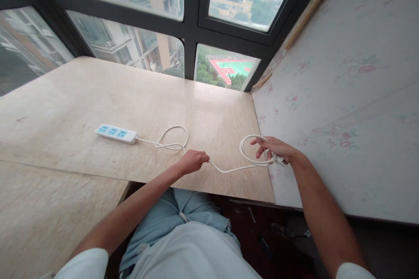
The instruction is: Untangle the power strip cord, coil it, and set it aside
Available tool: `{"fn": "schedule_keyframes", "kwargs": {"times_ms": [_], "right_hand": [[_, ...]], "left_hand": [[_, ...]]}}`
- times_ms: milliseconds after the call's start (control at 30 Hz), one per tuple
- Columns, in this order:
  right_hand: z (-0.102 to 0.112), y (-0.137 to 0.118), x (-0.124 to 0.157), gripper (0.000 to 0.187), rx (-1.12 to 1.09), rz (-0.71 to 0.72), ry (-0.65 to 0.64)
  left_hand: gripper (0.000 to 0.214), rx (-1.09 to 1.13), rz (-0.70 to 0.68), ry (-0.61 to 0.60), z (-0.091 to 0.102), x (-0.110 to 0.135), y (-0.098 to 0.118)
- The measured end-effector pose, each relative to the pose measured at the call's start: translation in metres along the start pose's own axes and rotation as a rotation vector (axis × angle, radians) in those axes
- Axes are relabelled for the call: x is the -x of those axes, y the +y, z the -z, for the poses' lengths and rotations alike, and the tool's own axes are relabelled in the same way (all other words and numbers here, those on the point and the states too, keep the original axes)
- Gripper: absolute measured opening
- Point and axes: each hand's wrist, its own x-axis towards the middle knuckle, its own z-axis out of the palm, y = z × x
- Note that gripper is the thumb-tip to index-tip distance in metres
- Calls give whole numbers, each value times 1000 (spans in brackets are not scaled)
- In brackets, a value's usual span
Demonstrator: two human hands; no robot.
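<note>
A white power strip (116,133) with blue sockets lies on the beige stone ledge (98,96). Its white cable (172,139) runs right in a loose loop. My left hand (193,160) is closed around the cable at the middle of the ledge. My right hand (276,149) holds a coil of the cable (246,150) near the ledge's right edge, fingers curled round it, with the plug end (280,161) showing under the palm.
Large windows (137,43) with dark frames rise behind the ledge. A floral-papered wall (343,96) stands on the right. A lower beige surface (49,209) lies at the front left. My lap in light clothing (183,235) is below.
</note>
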Motion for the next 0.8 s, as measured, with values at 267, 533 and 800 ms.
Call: {"fn": "schedule_keyframes", "kwargs": {"times_ms": [267, 533, 800], "right_hand": [[-6, 12, -9, 42, 72, -64, -190], [-1, 24, -19, 42, 46, -96, -177], [9, 17, -15, 39, 35, -32, -143]], "left_hand": [[19, -26, 563, -523, 21, -21, -2], [24, -72, 645, -806, 30, -24, -10], [42, -108, 430, -741, 57, -19, 7]]}}
